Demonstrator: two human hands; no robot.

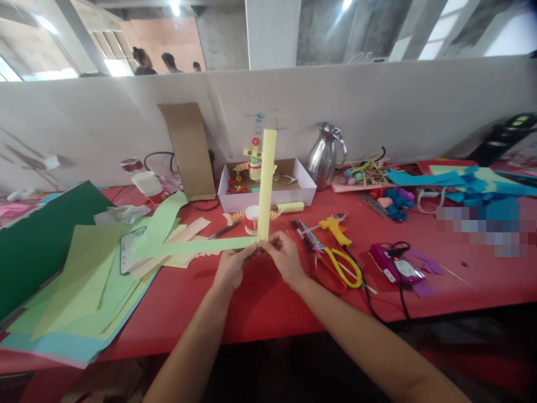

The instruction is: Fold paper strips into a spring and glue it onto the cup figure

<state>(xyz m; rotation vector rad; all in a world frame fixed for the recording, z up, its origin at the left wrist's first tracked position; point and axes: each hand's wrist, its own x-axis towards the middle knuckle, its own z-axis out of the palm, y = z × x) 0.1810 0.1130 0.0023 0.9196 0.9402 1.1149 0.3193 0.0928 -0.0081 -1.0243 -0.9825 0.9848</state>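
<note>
A long pale-green paper strip [210, 244] runs leftward from my fingers. A pale-yellow paper strip [267, 179] stands upright from the same spot, so the two meet at roughly a right angle. My left hand [231, 267] is closed on the green strip's end, and my right hand [286, 258] pinches the foot of the yellow one; the fingertips nearly touch, and they partly hide the joint. Just behind them sits a small paper cup [251, 219] with springy folded-paper arms [238, 217], partly covered by the yellow strip.
A white box [268, 200] holds a paper figure [254, 168]. Scissors [335, 263], a yellow glue gun [334, 230] and a magenta device [394, 266] with a cord lie right. Stacked coloured paper [79, 280] and a phone [126, 252] are left. A metal jug [324, 157] stands behind.
</note>
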